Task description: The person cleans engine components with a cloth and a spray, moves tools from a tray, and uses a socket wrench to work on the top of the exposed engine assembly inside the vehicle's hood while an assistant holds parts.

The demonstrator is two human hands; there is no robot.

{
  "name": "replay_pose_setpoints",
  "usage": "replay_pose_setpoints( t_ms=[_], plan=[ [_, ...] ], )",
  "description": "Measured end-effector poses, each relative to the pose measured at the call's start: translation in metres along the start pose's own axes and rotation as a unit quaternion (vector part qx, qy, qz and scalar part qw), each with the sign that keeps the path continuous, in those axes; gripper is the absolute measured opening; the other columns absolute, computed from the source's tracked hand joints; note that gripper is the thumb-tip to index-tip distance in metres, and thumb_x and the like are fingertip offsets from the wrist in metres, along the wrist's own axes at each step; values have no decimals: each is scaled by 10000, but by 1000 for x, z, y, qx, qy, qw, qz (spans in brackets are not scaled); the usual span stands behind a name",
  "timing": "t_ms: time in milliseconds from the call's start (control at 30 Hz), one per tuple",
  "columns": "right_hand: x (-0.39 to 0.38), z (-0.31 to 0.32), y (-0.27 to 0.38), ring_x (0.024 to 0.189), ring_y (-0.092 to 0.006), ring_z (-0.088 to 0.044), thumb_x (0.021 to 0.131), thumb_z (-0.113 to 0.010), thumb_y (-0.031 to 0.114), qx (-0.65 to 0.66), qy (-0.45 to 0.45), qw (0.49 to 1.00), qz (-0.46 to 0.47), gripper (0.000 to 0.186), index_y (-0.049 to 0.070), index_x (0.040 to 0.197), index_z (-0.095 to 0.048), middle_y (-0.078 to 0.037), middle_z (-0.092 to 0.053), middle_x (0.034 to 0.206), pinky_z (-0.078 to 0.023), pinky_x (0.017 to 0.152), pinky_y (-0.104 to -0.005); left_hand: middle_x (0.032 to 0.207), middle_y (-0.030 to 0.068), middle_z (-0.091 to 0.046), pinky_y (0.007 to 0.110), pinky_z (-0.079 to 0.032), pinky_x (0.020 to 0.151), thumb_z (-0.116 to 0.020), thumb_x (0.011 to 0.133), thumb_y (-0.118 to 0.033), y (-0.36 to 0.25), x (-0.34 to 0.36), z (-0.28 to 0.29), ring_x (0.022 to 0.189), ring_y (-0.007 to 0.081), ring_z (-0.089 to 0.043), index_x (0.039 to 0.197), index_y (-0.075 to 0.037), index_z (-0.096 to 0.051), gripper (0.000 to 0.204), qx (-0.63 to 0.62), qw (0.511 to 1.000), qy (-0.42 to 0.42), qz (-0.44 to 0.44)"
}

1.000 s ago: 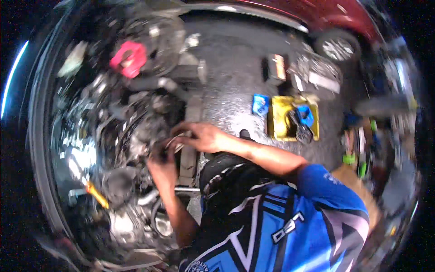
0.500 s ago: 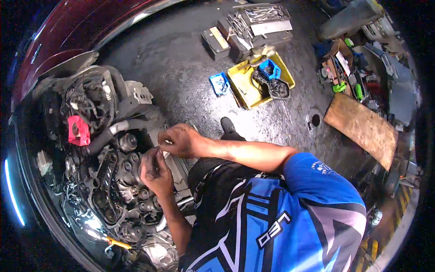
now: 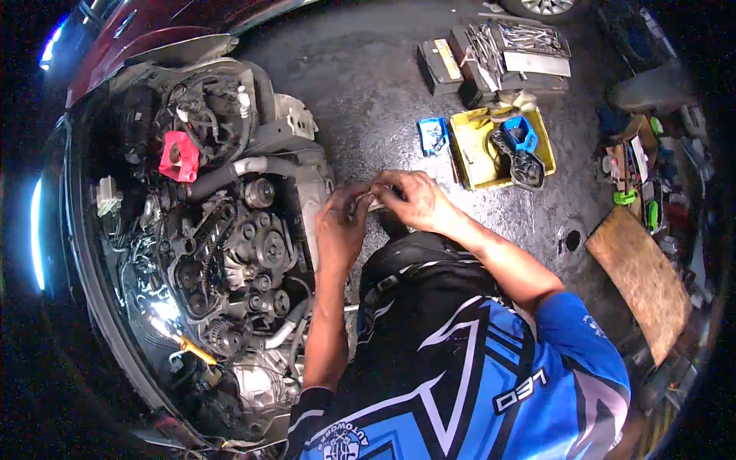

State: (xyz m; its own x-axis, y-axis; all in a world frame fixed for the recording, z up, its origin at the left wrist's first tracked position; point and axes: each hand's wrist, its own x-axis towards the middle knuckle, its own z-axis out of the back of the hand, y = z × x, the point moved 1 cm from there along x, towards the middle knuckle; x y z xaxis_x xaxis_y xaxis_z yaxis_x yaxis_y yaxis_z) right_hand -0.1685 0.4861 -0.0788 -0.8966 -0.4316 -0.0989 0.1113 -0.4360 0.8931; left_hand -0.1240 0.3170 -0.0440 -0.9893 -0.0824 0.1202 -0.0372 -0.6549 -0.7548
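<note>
My left hand [image 3: 343, 218] and my right hand [image 3: 414, 201] meet in front of my body, fingertips pinched together. Between them there seems to be something small and pale, mostly hidden by the fingers. Dark grime covers the fingers of both. They hover just right of the front edge of an exposed car engine [image 3: 270, 249], whose pulleys face up in view. A toothed timing belt or chain [image 3: 205, 264] runs along the engine's side.
A pink-red piece [image 3: 179, 156] and a lit yellow work lamp [image 3: 195, 349] lie in the engine bay. On the floor stand a yellow tray [image 3: 477, 167], a blue bin [image 3: 433, 136], a battery [image 3: 441, 67] and a tool box [image 3: 537, 63]. A wooden board [image 3: 640, 284] lies at right.
My hands have moved right, off the engine's front edge toward the floor side, still close together. The whole view has shifted, so engine and trays appear further right.
</note>
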Motion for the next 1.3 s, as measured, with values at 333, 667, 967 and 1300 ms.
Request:
replay_pose_setpoints(
  t_ms=[333,667,967,1300],
  plan=[
    [-24,-1,28,763,-342,-647,881,-542,188,-161,-146,973,75,203,11,878,-642,-152,-661,822,-494,691,-410,971,147,-646,449,-482,802,-600,862,-83,-8,-3,-15,927,364,-596,968,-44,-640,120,111,971,9,-212],
    [-67,2,11,740,-265,-603,912,-586,314,-4,-201,975,-96,324,-7,940,-623,-170,-623,780,-457,696,-378,925,142,-652,404,-488,813,-613,884,-138,9,1,-35,883,340,-623,967,-46,-641,128,-140,977,145,-66],
    [-86,11,2,792,-343,-631,887,-597,347,-107,-274,950,-107,374,-26,907,-629,-201,-633,790,-473,737,-428,930,119,-668,404,-431,999,-633,802,-53,-19,-1,-52,930,287,-630,931,-69,-665,134,-59,944,160,-284],
    [-134,57,-67,884,-345,-630,866,-553,237,-215,-204,955,-18,271,20,1015,-620,-192,-640,908,-506,817,-444,923,103,-670,330,-483,823,-638,890,-120,-35,5,-126,867,229,-635,964,-36,-665,116,-96,968,201,-115]
  ],
)
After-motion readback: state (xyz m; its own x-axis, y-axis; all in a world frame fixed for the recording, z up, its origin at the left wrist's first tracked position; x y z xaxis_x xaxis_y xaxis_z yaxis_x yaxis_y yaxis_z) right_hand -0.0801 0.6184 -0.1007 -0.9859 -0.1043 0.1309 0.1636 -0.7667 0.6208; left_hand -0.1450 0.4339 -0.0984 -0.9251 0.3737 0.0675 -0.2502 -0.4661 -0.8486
